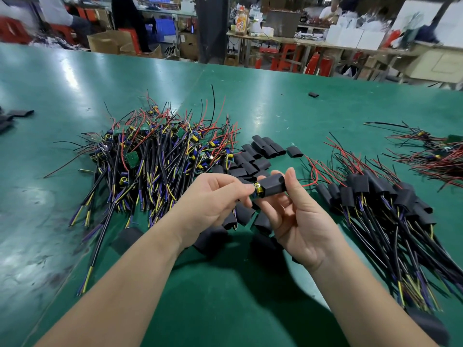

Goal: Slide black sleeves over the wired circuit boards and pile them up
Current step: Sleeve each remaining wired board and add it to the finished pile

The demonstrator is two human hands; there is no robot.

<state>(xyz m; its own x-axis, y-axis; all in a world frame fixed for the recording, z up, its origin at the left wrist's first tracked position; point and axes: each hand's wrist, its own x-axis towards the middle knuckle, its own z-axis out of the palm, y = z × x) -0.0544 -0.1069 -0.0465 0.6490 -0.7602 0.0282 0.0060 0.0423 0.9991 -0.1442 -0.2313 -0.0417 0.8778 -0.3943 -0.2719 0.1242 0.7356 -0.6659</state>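
You're in an assembly workshop: a long green worktable, cardboard boxes, red stools and cluttered benches behind.

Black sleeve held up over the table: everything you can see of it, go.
The sleeve is a matte black, somewhat flattened tube, seemingly soft plastic. It is held above the green table, roughly level, with its right end slightly higher. The right hand grips it, thumb on top and fingers beneath. A circuit board with a yellow part sticks out of its left opening, pinched by the left hand. A red wire trails from its right end.
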